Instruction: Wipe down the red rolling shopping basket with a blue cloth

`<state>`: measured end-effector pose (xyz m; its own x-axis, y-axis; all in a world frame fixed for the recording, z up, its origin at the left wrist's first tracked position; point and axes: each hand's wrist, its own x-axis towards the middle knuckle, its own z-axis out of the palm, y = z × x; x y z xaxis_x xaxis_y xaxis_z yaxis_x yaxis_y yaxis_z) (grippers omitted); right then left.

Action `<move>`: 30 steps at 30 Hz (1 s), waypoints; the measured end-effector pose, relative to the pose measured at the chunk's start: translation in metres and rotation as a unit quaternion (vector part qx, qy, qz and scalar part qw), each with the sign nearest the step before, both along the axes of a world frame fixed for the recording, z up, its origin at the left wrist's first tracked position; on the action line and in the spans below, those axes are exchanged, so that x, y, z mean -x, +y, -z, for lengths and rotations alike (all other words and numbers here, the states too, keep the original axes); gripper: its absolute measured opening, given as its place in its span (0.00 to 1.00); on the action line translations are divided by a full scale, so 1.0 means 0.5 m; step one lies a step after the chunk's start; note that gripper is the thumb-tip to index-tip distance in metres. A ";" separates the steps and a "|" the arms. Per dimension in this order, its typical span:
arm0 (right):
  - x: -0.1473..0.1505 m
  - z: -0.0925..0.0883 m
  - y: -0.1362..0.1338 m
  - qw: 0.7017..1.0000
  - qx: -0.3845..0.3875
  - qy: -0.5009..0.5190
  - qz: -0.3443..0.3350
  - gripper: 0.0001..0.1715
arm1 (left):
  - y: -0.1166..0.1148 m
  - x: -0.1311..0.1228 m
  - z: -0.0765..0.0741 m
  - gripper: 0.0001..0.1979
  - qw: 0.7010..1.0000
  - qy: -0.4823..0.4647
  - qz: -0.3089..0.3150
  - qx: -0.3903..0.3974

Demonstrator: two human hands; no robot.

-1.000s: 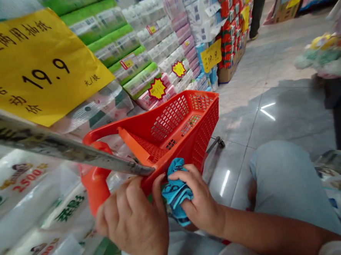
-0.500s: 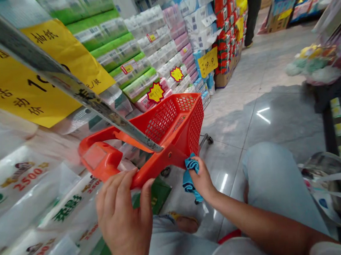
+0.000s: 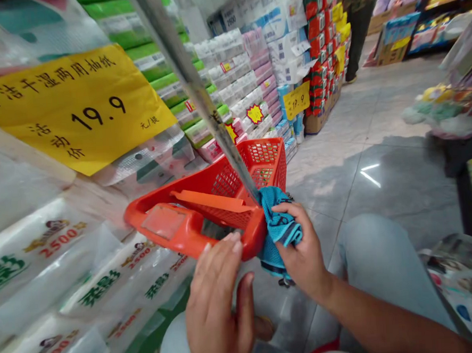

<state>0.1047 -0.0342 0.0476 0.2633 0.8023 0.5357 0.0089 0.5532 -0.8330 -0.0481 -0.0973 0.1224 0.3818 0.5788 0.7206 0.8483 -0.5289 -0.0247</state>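
A red plastic shopping basket on wheels (image 3: 162, 222) tilts in front of me, its handle end nearest. My right hand (image 3: 302, 244) is shut on a blue cloth (image 3: 278, 230), pressing it against the basket's near corner. My left hand (image 3: 217, 300) sits just below the handle, fingers spread, fingertips at its lower edge, with the thumb standing clear. A long metal strip (image 3: 192, 83) crosses the view and ends near the cloth. The basket's lower wheels are mostly hidden behind the cloth and my hands.
Plastic-wrapped tissue packs (image 3: 66, 272) are stacked along the left, with a yellow price sign (image 3: 75, 109) above. A person (image 3: 358, 22) stands far down the tiled aisle. My knee (image 3: 385, 258) and a printed bag (image 3: 462, 285) occupy the lower right.
The basket has swung round, showing its handle more from above. The cloth now sits higher, at the basket's corner. My left hand has opened and dropped slightly from the handle's edge.
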 end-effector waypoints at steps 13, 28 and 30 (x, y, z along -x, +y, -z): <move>-0.126 -0.137 -0.036 0.947 -0.115 -0.294 0.059 0.21 | 0.019 -0.012 0.020 0.22 0.997 -0.045 -0.046 -0.044; -0.171 -0.176 -0.087 0.810 -0.176 -0.536 0.159 0.27 | 0.089 0.192 0.012 0.42 0.993 0.012 -0.104 -0.054; -0.148 -0.174 -0.097 0.805 -0.198 -0.541 0.141 0.30 | 0.089 0.186 0.012 0.42 0.992 0.015 -0.110 -0.055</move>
<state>0.1786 -0.0825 0.1348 -0.3883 0.5015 0.7731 0.7826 0.6225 -0.0107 -0.1411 -0.0527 0.1163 0.2781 0.5685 0.7742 0.9408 -0.3238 -0.1002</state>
